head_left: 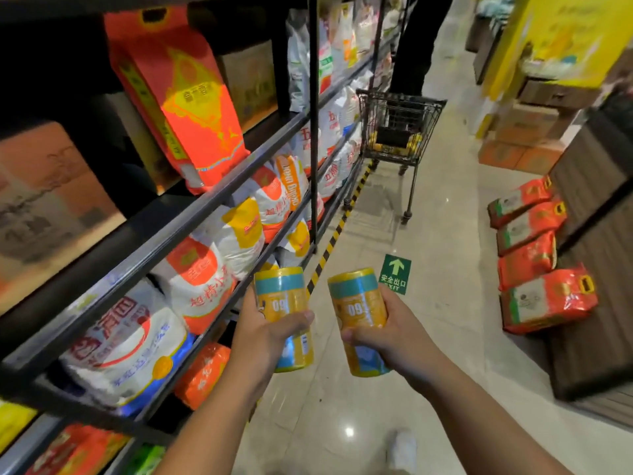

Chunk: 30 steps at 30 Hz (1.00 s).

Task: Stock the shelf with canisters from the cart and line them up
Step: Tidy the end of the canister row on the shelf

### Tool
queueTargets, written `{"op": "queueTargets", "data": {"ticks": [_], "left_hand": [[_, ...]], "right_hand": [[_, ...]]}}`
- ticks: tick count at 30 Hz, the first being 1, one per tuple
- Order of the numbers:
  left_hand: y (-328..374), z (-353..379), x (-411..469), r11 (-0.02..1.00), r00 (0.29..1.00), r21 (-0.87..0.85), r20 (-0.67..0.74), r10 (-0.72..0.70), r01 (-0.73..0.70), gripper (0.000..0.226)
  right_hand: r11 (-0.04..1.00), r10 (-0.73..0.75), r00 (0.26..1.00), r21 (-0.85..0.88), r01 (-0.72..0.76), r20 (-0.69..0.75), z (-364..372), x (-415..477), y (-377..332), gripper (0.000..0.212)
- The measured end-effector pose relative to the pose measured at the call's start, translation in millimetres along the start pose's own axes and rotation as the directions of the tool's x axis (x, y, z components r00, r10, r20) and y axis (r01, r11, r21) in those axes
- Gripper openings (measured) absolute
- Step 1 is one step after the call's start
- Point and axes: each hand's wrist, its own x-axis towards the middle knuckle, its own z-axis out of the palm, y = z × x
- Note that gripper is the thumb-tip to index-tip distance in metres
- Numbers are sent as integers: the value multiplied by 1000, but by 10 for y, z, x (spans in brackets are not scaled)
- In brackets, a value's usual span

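Left hand (pixel 265 332) grips one canister (pixel 286 317), right hand (pixel 387 332) grips another canister (pixel 359 318), near the shelf (pixel 219 197) at left; cart (pixel 397 128) stands far.

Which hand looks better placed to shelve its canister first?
Left, probably. The left hand grips the left canister beside the shelf; the right hand holds the right canister farther out over the floor.

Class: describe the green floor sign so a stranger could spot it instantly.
Follow the striped tape at the foot of the left-hand shelf. Beside it on the floor, just beyond the canister in the right hand, lies the sign: the only green square, marked with an upward arrow.
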Motion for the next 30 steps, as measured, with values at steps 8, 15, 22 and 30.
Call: {"op": "queueTargets", "data": {"ticks": [8,15,22,30], "left_hand": [[225,936,1031,996,998,67,-6,67,-66,63],[595,1634,1854,986,982,85,-108,153,-144,70],[844,1999,2512,983,970,57,-162,179,-172,68],[1217,1914,3407,969,947,56,-205,249,-243,68]], "right_hand": [[996,-49,998,80,45,44,-799,1119,-172,63],[990,-120,978,89,106,169,-1490,2262,-490,71],[984,-174,924,39,171,339,-1793,3171,-832,70],[964,-264,877,81,253,401,-1694,4130,-1256,80]]}}
